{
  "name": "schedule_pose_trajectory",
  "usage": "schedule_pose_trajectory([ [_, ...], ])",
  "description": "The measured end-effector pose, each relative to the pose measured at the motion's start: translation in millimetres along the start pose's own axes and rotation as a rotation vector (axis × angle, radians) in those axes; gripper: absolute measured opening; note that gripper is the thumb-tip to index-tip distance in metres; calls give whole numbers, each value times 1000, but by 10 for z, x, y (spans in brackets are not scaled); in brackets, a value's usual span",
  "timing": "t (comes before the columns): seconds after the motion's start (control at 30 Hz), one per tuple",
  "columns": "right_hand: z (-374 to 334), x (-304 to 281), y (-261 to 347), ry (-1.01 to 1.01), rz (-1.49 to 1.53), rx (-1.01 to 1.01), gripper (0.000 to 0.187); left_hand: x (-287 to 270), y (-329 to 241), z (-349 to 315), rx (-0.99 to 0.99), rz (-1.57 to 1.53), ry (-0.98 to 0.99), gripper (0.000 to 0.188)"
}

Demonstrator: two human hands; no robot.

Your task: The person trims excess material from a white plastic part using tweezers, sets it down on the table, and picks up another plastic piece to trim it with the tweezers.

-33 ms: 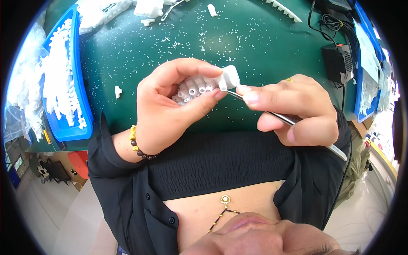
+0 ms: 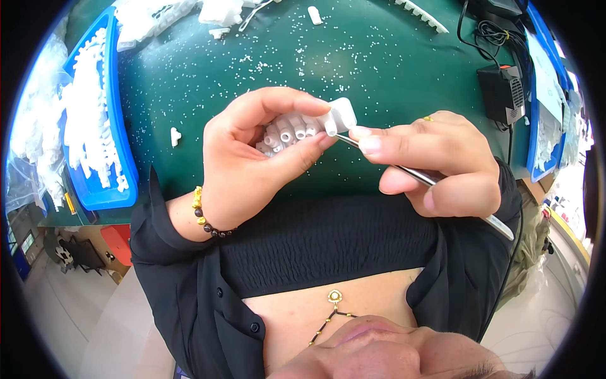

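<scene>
While L hand [image 2: 237,151] holds wht part [image 2: 342,115], R hand [image 2: 451,158] grips tool [image 2: 415,174].

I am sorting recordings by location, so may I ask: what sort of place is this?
Probably a small workshop or factory bench: a white-speckled green tabletop, a blue tray holding many small white parts, and a slim metal tool in the right hand.

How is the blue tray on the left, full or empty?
Mostly full: white pieces cover much of the blue tray, though bare blue shows at its near end.
</scene>
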State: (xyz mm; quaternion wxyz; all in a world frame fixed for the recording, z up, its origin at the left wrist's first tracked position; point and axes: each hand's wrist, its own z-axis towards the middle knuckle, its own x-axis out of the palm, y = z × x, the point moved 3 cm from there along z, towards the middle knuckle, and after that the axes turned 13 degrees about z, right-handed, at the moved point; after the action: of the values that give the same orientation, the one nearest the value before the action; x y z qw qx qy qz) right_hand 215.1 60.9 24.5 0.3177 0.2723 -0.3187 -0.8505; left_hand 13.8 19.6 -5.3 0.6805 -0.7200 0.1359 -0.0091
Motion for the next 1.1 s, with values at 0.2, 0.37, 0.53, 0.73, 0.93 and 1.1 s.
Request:
schedule_pose_trajectory([
  [0.2, 20, 43, -7, 39, -59, -51, 32, -2, 8, -11, 15, -8, -2, 32],
  [0.37, 31, 71, 1, 39, -113, -84, 33, 4, 25, -12, 15, -15, -1, 32],
  [0.53, 36, 101, 43, 54, -152, -85, 36, 18, 33, -22, 18, -27, -13, 31],
  [0.73, -39, 215, 25, 85, -387, -270, 42, 31, -4, -22, 11, 1, -1, 30],
  [0.93, -72, 217, 78, 85, -484, -283, 40, 11, -9, -9, 14, 27, -5, 30],
  [1.1, 33, 68, 25, 64, 11, 231, 28, -7, 25, -45, 23, 14, -17, 30],
])
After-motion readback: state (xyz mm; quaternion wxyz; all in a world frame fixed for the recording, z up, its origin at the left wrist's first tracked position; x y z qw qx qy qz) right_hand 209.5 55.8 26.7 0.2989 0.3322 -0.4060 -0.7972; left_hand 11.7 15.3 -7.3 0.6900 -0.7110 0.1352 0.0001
